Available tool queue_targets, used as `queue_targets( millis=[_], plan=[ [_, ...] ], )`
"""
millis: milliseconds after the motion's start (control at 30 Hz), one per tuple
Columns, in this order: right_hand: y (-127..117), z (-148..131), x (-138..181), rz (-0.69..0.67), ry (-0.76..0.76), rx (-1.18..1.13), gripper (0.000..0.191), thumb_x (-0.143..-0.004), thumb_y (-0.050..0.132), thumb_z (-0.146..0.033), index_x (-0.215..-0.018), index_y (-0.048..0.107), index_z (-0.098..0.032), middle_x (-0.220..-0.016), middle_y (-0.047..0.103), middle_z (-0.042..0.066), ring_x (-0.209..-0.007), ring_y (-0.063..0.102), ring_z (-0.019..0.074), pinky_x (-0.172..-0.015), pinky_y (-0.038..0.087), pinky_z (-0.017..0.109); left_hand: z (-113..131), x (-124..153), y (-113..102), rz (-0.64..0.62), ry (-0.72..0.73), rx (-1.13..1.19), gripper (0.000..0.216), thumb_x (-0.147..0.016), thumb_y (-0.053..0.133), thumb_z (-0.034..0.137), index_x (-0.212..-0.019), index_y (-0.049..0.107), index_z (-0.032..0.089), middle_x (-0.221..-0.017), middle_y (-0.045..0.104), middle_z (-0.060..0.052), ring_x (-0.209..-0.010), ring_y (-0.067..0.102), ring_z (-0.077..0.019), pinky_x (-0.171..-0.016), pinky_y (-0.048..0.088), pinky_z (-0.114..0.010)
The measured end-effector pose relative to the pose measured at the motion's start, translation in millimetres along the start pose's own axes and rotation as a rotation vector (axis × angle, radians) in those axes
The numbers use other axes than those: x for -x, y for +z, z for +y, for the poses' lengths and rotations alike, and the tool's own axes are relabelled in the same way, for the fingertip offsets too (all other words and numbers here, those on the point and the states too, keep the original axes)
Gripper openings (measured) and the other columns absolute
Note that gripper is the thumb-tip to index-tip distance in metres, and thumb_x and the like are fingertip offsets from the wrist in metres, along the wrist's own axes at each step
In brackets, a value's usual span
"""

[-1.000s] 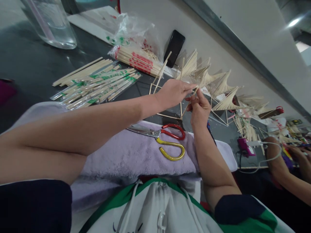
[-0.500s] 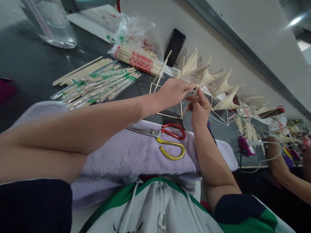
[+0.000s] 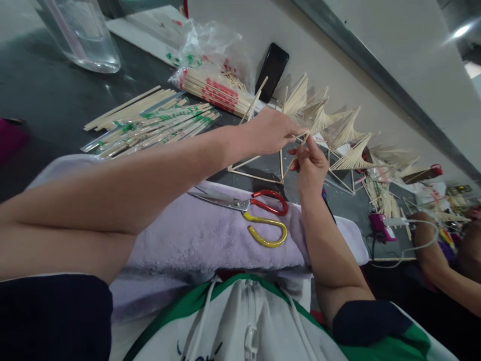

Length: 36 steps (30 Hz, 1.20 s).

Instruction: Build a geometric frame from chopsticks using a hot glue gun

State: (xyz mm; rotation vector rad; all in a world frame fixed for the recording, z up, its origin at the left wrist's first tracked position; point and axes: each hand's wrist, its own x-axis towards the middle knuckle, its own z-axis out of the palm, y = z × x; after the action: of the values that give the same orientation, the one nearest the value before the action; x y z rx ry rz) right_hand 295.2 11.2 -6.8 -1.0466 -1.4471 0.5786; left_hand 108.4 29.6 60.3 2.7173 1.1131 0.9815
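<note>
Left hand (image 3: 268, 133), forearm extended toward 2 o'clock, pinches the stick frame (image 3: 280, 165). Right hand (image 3: 310, 165), raised toward 12 o'clock, fingers clamped on the same frame.

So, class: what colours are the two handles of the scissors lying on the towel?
One handle is red, the other yellow, on the scissors lying on the lilac towel; the head view shows them.

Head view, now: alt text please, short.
Both hands, left hand and right hand, pinch one thin stick of a stick frame over a dark table. Scissors lie on a lilac towel; wrapped chopsticks lie to the left.
</note>
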Motion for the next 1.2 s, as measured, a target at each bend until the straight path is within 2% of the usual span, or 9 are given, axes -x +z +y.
queue_targets(
  millis=[133, 433, 633, 933, 1200],
  plan=[
    [0, 1, 0, -0.002, 0.009, 0.03, 0.049, -0.088, 0.06, -0.046, -0.136, 0.062, -0.038, -0.088, 0.072, 0.0, -0.05, 0.046, 0.0076, -0.048, 0.045, 0.025, -2, 0, 4, 0.024, -0.009, 0.044, 0.039, -0.092, 0.055, 0.025, -0.127, 0.068, 0.033, -0.098, 0.077, -0.001, -0.099, 0.067, -0.0192, -0.089, 0.042, -0.03],
    [-1, -1, 0, -0.017, 0.008, 0.031, 0.05, -0.087, 0.06, -0.049, -0.136, 0.063, -0.038, -0.082, 0.068, -0.001, -0.049, 0.044, 0.0076, -0.048, 0.042, 0.025, -5, 0, 8, 0.024, 0.013, -0.002, 0.043, -0.092, 0.052, 0.026, -0.133, 0.065, 0.032, -0.1, 0.077, -0.001, -0.1, 0.067, -0.0191, -0.087, 0.043, -0.029],
    [0, -2, 0, -0.003, 0.01, 0.025, 0.049, -0.087, 0.061, -0.044, -0.135, 0.064, -0.037, -0.082, 0.069, -0.001, -0.049, 0.044, 0.0073, -0.049, 0.042, 0.025, -6, 0, 10, 0.034, 0.012, 0.011, 0.042, -0.093, 0.052, 0.026, -0.132, 0.065, 0.032, -0.102, 0.077, -0.001, -0.102, 0.067, -0.0195, -0.088, 0.044, -0.029],
    [-1, 0, -1, 0.0, 0.0, 0.02, 0.049, -0.087, 0.062, -0.047, -0.135, 0.064, -0.037, -0.083, 0.069, -0.001, -0.049, 0.047, 0.0075, -0.048, 0.044, 0.024, -5, -1, 11, 0.045, -0.012, 0.04, 0.04, -0.091, 0.055, 0.025, -0.129, 0.067, 0.034, -0.097, 0.077, 0.001, -0.098, 0.068, -0.0193, -0.087, 0.045, -0.03],
    [0, -1, -1, -0.004, 0.008, 0.017, 0.046, -0.089, 0.059, -0.043, -0.134, 0.064, -0.037, -0.082, 0.069, -0.002, -0.047, 0.044, 0.0061, -0.045, 0.045, 0.023, -2, -1, 9, 0.034, -0.006, 0.004, 0.041, -0.091, 0.056, 0.023, -0.13, 0.067, 0.03, -0.098, 0.077, -0.002, -0.094, 0.068, -0.0193, -0.085, 0.046, -0.031]
  ],
)
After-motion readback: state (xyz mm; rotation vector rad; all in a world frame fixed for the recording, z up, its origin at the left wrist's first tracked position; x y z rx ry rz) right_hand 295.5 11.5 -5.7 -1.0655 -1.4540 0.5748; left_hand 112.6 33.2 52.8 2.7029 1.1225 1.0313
